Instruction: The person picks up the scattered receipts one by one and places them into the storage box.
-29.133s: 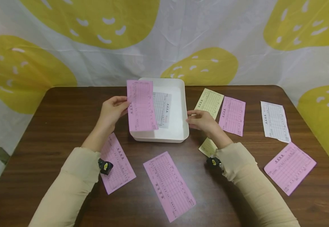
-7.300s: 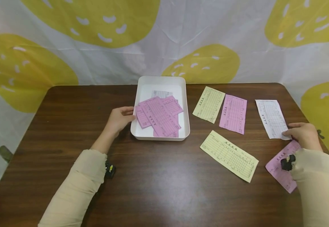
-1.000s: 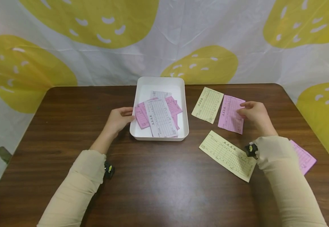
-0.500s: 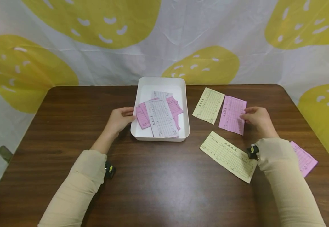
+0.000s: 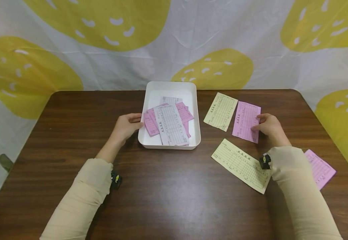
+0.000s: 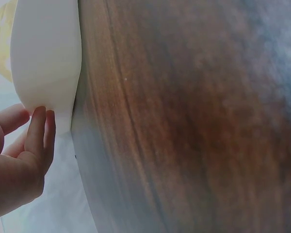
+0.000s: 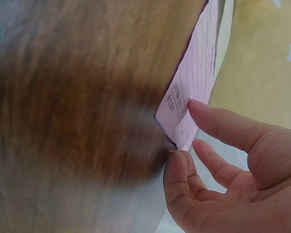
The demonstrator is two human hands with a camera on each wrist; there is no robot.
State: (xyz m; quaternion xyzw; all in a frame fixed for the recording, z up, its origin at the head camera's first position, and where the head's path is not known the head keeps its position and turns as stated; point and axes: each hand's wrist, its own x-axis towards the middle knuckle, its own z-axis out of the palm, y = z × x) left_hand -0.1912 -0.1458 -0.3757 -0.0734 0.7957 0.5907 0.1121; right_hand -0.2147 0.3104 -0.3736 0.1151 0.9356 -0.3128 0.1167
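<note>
My left hand (image 5: 128, 125) holds the left side of a white tray (image 5: 174, 85), thumb at the rim and fingers against the outer wall, as the left wrist view shows too. Inside the tray lie several printed paper slips, a white slip (image 5: 171, 126) on top of pink slips (image 5: 151, 124). Over on the right, my right hand (image 5: 269, 125) is at the right edge of a pink slip (image 5: 245, 116). In the right wrist view the thumb (image 7: 218, 121) presses on that slip's face while the curled fingers (image 7: 177, 167) meet its edge.
One yellow slip (image 5: 220, 111) lies between the tray and the pink slip. A longer yellow slip (image 5: 239, 165) is nearer, partly under the right wrist. Another pink slip (image 5: 320, 168) shows beyond the right sleeve. A patterned curtain (image 5: 117, 66) hangs behind the wooden table (image 5: 168, 200).
Since 7.3 seconds ago, the white slip has gone from the right side into the tray. The right thumb has just slid down the pink slip's face. The left hand stays put.
</note>
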